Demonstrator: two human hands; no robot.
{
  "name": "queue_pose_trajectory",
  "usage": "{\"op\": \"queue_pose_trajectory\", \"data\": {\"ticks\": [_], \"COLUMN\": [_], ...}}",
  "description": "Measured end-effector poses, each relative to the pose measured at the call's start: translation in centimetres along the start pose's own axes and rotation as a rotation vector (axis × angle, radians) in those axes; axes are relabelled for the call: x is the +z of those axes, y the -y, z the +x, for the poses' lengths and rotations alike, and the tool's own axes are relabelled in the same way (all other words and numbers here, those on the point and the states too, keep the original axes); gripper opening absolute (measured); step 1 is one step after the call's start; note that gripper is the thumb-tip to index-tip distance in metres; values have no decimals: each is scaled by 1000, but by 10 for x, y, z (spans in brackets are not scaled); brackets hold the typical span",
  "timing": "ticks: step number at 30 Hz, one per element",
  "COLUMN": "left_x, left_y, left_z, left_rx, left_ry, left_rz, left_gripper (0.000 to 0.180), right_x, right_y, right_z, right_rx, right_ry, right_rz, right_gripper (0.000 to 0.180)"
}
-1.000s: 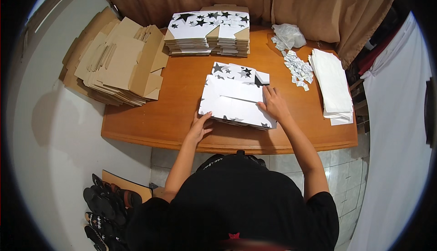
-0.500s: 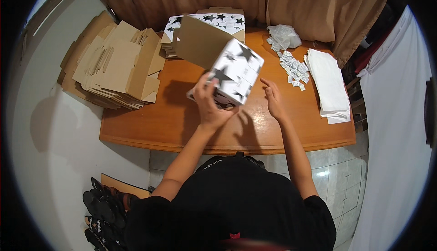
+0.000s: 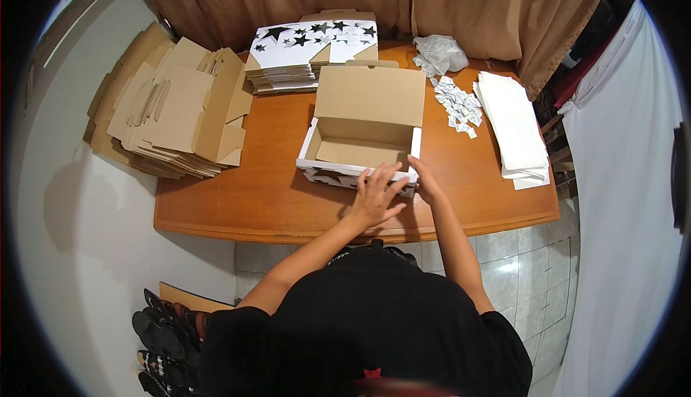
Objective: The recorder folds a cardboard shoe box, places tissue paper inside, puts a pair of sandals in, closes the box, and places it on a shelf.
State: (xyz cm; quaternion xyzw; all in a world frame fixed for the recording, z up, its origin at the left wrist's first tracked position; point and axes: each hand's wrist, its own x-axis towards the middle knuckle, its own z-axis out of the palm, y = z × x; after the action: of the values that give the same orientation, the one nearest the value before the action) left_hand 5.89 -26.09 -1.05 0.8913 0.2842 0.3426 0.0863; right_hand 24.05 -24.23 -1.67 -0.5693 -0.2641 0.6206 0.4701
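Both hands (image 3: 376, 197) press star-printed box (image 3: 360, 154).

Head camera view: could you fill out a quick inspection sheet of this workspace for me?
Surface: wooden table, bare at its near left.
Job's things: open box, white with black stars outside, brown inside, lid standing up.
Clutter: stack of flat starred box blanks; pile of plain brown cardboard blanks overhanging the left end; small white packets; crumpled clear bag; stack of white sheets.
Hands: left hand lies on the box's front wall, fingers spread; right hand touches its front right corner.
Cables: nothing seen.
Surroundings: brown curtain, tiled floor, sandals.
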Motion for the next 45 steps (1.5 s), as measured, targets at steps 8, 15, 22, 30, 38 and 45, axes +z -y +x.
{"op": "queue_pose_trajectory", "data": {"ticks": [8,15,22,30,38,45], "left_x": [-46,-33,-21,-23,39,111], "left_y": [93,122,103,61,-2,-61], "left_z": [-24,-48,-38,17,93,139], "left_rx": [-675,-581,-593,-597,-416,-183], "left_ry": [-249,-152,-164,36,125,284], "left_rz": [71,-276,-188,81,-109,-214], "left_gripper": [50,48,52,57,50,48], "right_x": [-30,-30,-50,-92,-152,-252], "right_y": [-9,-18,-6,-12,-2,-15], "right_z": [10,24,33,36,4,2], "right_rx": [40,-202,-226,-345,-320,-552], "right_ry": [-227,-362,-486,-551,-534,-1050], "right_rz": [-218,-300,-321,-294,-274,-911], "right_gripper": [59,55,41,31,29,32]}}
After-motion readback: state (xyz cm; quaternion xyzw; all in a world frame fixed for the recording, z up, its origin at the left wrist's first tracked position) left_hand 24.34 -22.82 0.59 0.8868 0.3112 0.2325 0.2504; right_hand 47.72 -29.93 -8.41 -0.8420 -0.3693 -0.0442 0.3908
